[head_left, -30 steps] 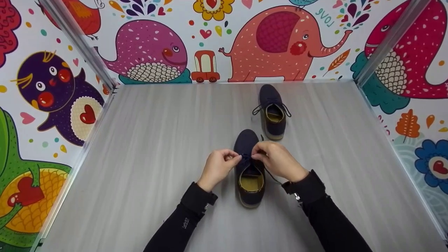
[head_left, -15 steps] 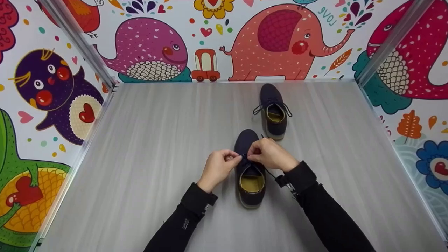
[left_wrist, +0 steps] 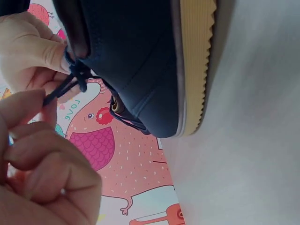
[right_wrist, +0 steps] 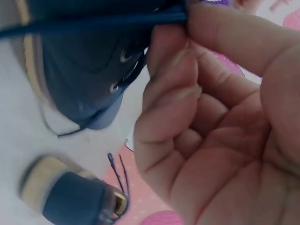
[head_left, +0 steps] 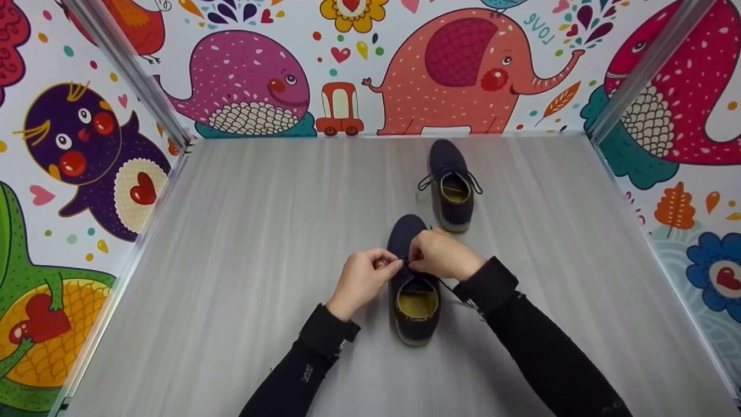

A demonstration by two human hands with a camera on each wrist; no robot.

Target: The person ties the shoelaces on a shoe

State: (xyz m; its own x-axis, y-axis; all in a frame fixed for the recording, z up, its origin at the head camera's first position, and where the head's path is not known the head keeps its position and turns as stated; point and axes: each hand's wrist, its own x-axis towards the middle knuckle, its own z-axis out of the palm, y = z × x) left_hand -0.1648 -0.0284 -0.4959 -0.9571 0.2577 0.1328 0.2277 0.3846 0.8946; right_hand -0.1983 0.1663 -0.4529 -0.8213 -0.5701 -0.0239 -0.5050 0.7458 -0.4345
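A dark navy lace-up shoe (head_left: 415,329) with a yellowish insole stands on the floor, toe pointing away from me. At its lacing, my left hand (head_left: 360,279) pinches a doubled piece of shoelace (left_wrist: 61,91) between thumb and index finger. Opposite it, my right hand (head_left: 444,255) pinches the shoelace (right_wrist: 93,22) too, close to the knot (left_wrist: 80,70). The two hands' fingertips nearly meet over the shoe's tongue. In the head view the right fingers partly cover the lacing.
A matching shoe (head_left: 446,153), its laces tied in a bow, stands further back and slightly right. The pale wood-patterned floor (head_left: 260,231) is bounded by walls printed with cartoon animals (head_left: 451,75). Metal strips run along the floor's side edges.
My right hand has moved left and slightly up, closer to the left hand, and its wrist has turned. The left hand has barely shifted. Both shoes stay in place.
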